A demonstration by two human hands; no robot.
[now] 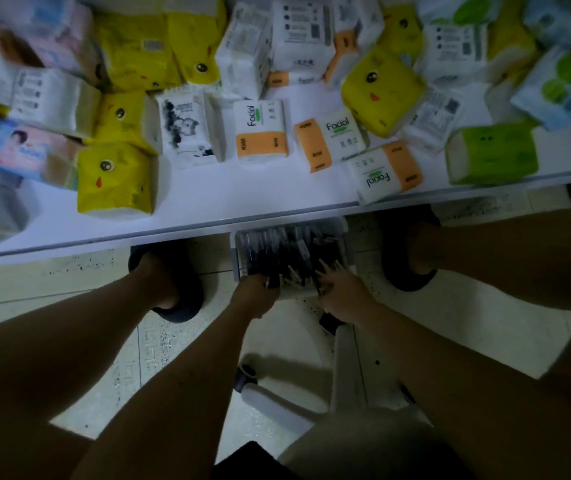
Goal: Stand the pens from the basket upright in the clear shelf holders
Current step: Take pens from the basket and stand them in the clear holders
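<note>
A: Where are the pens [277,252]?
B: In the basket [236,249], on the floor just under the front edge of the white shelf [242,192]. They're slim dark barrels with pale tips, piled loosely at mixed angles. The basket is pale plastic with rounded corners, and the shelf edge cuts off its far end.
A: Hands?
B: Both are at the near end of the basket. Right hand [343,296]: fingers straight and spread, tips on the pens, gripping nothing I can see. Left hand [254,296]: fingers curled down into the pile, too dim to tell if it holds any.
A: Surface?
B: Shelf top is smooth matt white, crowded with soft plastic-wrapped tissue packs [261,133] in yellow, white-and-orange, green and pink-blue. Back rows are blurred, print mostly unreadable.
A: Room?
B: Pale floor tiles [467,323] with dark speckles, low light. Feet in dark slippers [187,296] either side of the basket. Lower down, a white moulded part with a dark caster [242,375], partly hidden by the forearms.
</note>
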